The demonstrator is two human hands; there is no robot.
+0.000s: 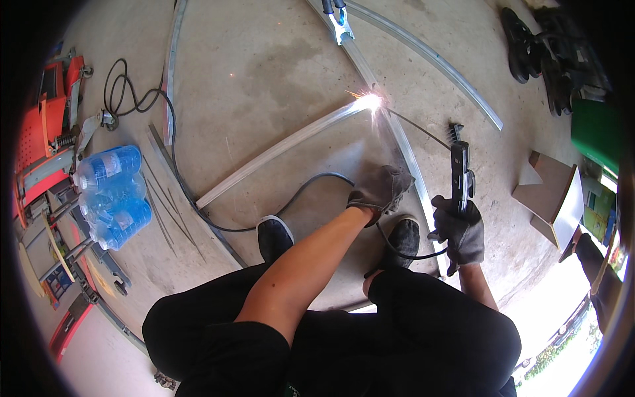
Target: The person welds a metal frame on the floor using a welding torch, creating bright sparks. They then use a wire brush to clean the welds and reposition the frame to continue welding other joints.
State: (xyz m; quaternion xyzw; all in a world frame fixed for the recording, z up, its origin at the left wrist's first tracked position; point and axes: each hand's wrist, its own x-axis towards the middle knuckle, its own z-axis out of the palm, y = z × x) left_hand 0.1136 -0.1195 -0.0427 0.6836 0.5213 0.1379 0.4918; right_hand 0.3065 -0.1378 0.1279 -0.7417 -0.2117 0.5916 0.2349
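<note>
My right hand, in a dark grey work glove, grips a black welding electrode holder. A thin welding rod runs from its jaws to a bright, sparking arc. The arc burns where a metal bar from the left meets a longer metal bar. My left hand, gloved too, is closed beside the longer bar. A black cable passes behind it toward the holder; whether the fingers hold anything is hidden. A metal clamp bites the long bar's far end.
Loose metal strips lie on the concrete floor. At left stand shrink-wrapped water bottles and red equipment. To the right are a cardboard box, a green container and black footwear. My shoes flank the cable.
</note>
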